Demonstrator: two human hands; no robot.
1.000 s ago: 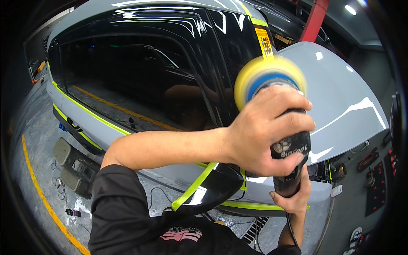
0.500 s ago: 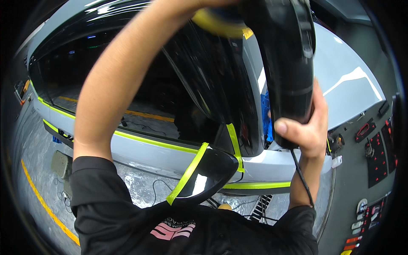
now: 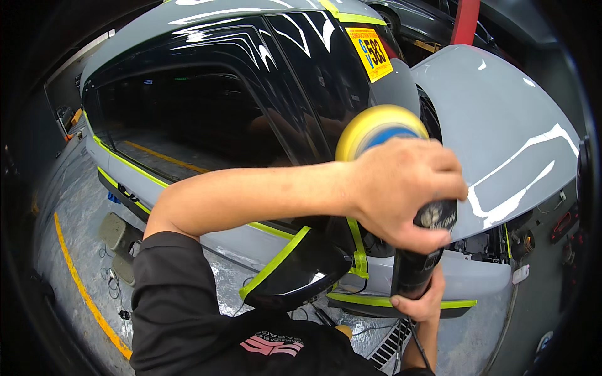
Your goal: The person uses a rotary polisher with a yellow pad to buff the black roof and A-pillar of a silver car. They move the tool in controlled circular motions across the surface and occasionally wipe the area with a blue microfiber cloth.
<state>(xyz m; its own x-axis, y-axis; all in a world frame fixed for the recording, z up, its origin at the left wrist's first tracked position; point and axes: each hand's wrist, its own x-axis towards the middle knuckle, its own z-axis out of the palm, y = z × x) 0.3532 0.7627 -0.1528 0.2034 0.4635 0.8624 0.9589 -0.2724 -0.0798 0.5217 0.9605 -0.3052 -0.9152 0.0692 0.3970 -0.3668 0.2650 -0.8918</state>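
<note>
My left hand (image 3: 411, 188) is wrapped over the head of a black corded car polisher (image 3: 414, 276). Lower down, my right hand (image 3: 427, 302) grips its rear body, close to where the cable (image 3: 417, 344) comes out. The polisher's round yellow foam pad (image 3: 354, 131) with a blue rim sits by the car's black front pillar (image 3: 320, 81) and windshield edge. Whether the pad touches the surface, I cannot tell. Just nearer to me is the black side mirror (image 3: 307, 276), with yellow-green masking tape (image 3: 276, 263) across it.
The grey car's bonnet (image 3: 508, 125) is raised at the right. More tape (image 3: 376, 302) lines the lower trim, and a yellow sticker (image 3: 370, 55) is on the windshield. A grey stool (image 3: 116, 238) and cables are on the shiny floor at left. A red post (image 3: 465, 22) stands beyond.
The polisher has come down and nearer to me, both hands still on it. My left forearm has swung from upright to nearly level. The view now takes in the windshield sticker.
</note>
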